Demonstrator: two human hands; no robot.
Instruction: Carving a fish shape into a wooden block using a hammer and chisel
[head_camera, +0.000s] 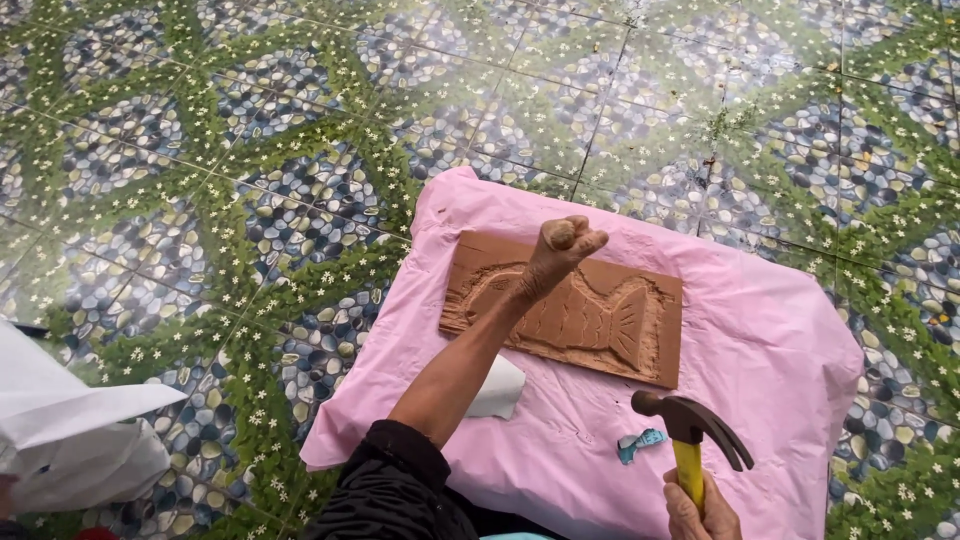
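1. Pressing down on a brown wooden board (600, 300) with the left hand (560, 248), arm stretched far out from a black sleeve (395, 480).
2. Left fingers (572, 236) curled in tight like a fist; cannot tell if anything sits inside.
3. Board lying flat in the middle of a pink sheet (770, 330), with a fish shape cut into it, tail toward the right.
4. Right hand (700, 512) low at the bottom edge, fingers wrapped around the yellow handle of a hammer (690, 428).
5. Hammer standing up, dark head on top, near the board but not touching it.
6. Small white piece (497, 388) beside the left arm, blue scrap (640, 443) just left of the hammer.
7. Pink sheet spread on a floor (250, 200) with pebble and flower tiles.
8. White cloth (70, 430) far left, well apart.
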